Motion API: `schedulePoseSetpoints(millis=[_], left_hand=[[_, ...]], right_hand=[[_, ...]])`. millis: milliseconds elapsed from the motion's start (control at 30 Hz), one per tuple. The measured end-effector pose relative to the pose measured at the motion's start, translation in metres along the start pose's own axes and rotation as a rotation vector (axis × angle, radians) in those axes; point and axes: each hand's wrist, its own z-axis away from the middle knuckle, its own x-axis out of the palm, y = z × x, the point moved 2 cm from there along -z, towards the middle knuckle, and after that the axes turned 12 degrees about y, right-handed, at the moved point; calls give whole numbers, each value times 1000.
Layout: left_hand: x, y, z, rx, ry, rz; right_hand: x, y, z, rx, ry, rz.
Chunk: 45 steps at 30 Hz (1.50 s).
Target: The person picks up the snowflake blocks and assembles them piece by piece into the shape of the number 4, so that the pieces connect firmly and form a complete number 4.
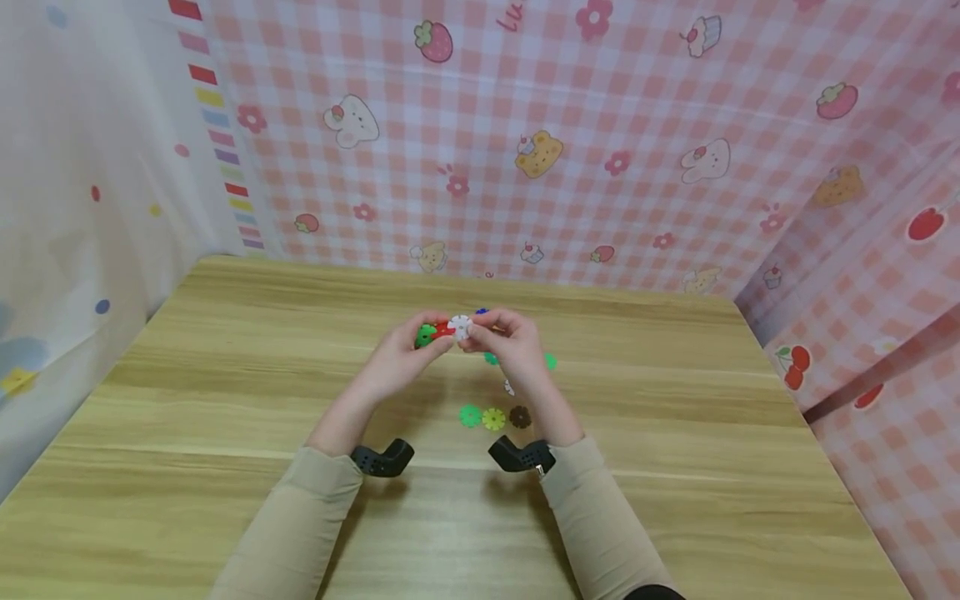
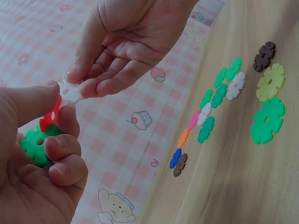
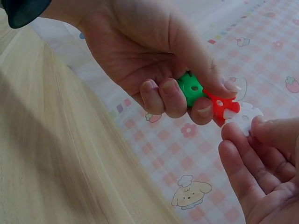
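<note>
Above the table my left hand grips a green notched plastic disc joined to a red one. Its fingers curl round the green disc, while the thumb lies on the red. A white notched disc meets the red one at its edge, and in the right wrist view the two overlap at their slots. My right hand pinches that white disc between thumb and fingertips. How deep the white disc sits in the red one's slot I cannot tell.
Several loose discs lie on the wooden table: a green, a yellow and a brown one in a row nearest me. More in green, white, pink, orange and blue lie beyond, partly behind my right hand. A checked cloth hangs behind.
</note>
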Motion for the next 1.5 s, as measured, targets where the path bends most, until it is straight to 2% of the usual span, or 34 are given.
schedulePoseSetpoints(millis=[400,1033,1233,1500], left_hand=[[-1,-1,0,3,-18,43],[0,1,2,-34,-72,95],[-2,1,4,-90,-46,86],[-4,9,4,-94,-45,102]], right_hand=[[-3,0,-2,27,-35,-2],[-7,0,-2,-17,-54,-22],[-4,-1,0,-40,-44,-8],[-10,-6,-2,-52,-40,12]])
